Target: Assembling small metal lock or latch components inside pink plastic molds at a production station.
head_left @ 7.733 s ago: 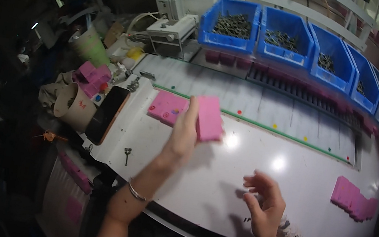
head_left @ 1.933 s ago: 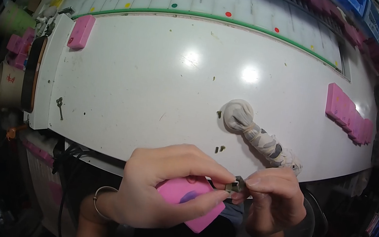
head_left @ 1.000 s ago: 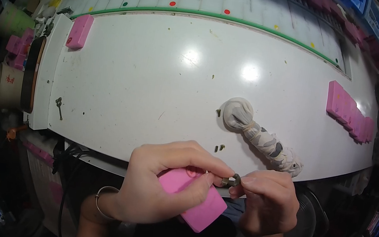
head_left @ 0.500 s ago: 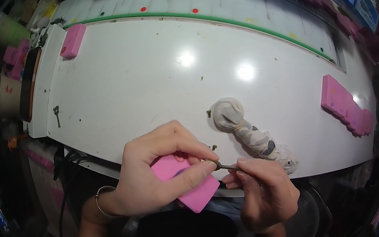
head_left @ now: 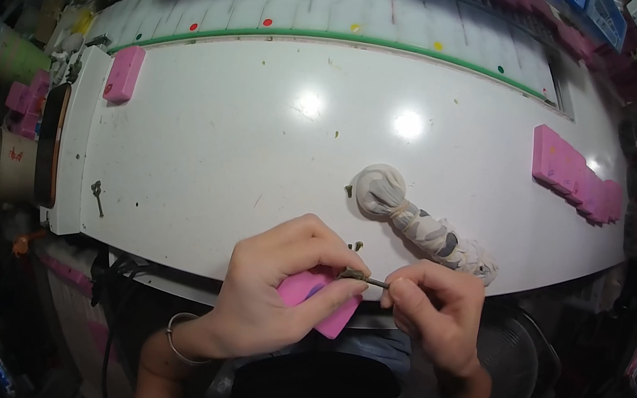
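Observation:
My left hand [head_left: 271,295] is closed round a pink block [head_left: 339,317] with a purple mark, held over the table's near edge. Its thumb and fingertips also pinch the wide end of a small dark green piece with a thin stem [head_left: 377,283]. From the other side, my right hand [head_left: 438,307] grips the stem's far end between thumb and forefinger. Beyond my hands lies a knotted cloth bundle [head_left: 429,230], round at one end. Small dark green scraps [head_left: 349,191] are beside it. Another stemmed green piece [head_left: 98,199] lies at the table's left.
A single pink block [head_left: 124,73] stands at the left. Several more pink blocks [head_left: 569,172] lean in a row at the right. Along the back runs a pale belt [head_left: 331,3] with a green edge and coloured dots. A beige container [head_left: 10,168] stands off the left edge.
My left hand has shifted slightly right with the pink block, and the right hand slightly left, so they are closer together. The dots on the back belt have moved left.

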A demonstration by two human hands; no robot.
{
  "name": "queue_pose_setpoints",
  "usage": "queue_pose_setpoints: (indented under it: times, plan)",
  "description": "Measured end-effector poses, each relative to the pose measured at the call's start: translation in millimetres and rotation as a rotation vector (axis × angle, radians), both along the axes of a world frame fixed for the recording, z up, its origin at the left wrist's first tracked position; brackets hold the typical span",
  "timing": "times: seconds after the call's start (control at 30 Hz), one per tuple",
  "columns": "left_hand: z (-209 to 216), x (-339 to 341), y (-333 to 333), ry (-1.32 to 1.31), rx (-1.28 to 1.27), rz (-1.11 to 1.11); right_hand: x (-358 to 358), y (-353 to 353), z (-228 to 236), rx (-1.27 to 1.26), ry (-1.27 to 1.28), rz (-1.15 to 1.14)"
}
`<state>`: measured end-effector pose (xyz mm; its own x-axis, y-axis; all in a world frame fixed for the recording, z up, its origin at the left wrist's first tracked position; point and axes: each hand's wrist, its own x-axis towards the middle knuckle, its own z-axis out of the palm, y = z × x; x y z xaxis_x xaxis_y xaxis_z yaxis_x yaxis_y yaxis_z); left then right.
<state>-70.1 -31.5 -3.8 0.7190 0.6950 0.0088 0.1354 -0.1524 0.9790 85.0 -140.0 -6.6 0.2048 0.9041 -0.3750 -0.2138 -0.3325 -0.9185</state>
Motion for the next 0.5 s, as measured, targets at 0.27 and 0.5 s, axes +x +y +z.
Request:
queue_pose_setpoints:
  times: [0.27,0.5]
  plan:
    - [-3,-9,1,-0.021,0.088,0.051,-4,11,-5,0.103,-0.746,-0.036]
    - [-4,-23,1,-0.043,0.082,0.099,-25,30,14,0.541,-0.888,-0.020]
